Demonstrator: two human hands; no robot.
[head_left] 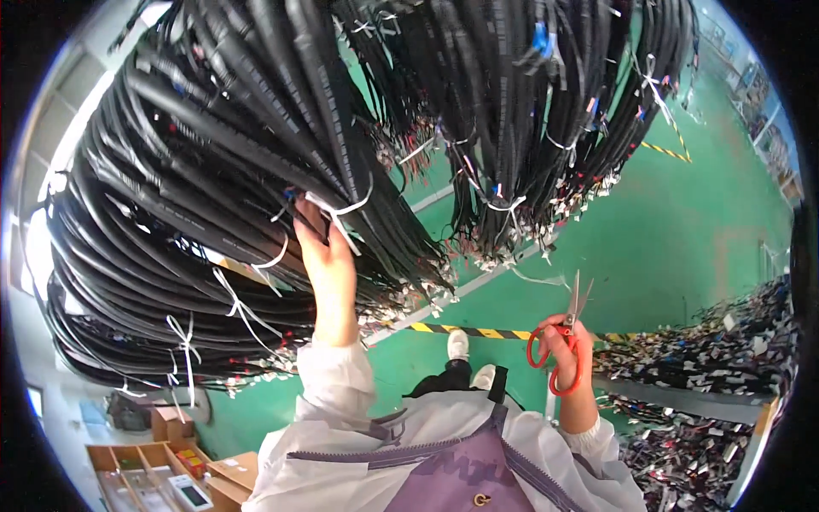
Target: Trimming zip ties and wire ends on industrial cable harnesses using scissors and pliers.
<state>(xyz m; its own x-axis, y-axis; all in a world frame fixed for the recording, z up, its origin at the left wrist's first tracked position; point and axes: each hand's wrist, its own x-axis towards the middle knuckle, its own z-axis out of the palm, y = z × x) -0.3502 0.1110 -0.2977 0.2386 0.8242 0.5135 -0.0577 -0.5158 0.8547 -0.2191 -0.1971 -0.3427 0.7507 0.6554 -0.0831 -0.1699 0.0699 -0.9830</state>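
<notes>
Scissors [571, 321] sit clamped in your right hand [566, 352], lower right, likely angled clear of cables [183, 171] that your left hand [329, 260], grip unclear, seems to steady, upper left.

The scissors [569, 323] pair shiny metal blades [575, 300] with glossy red plastic handles [566, 392]. The black cables [273, 107] look smooth and plastic; the pale jacket [338, 384] is wrinkled cloth.
</notes>
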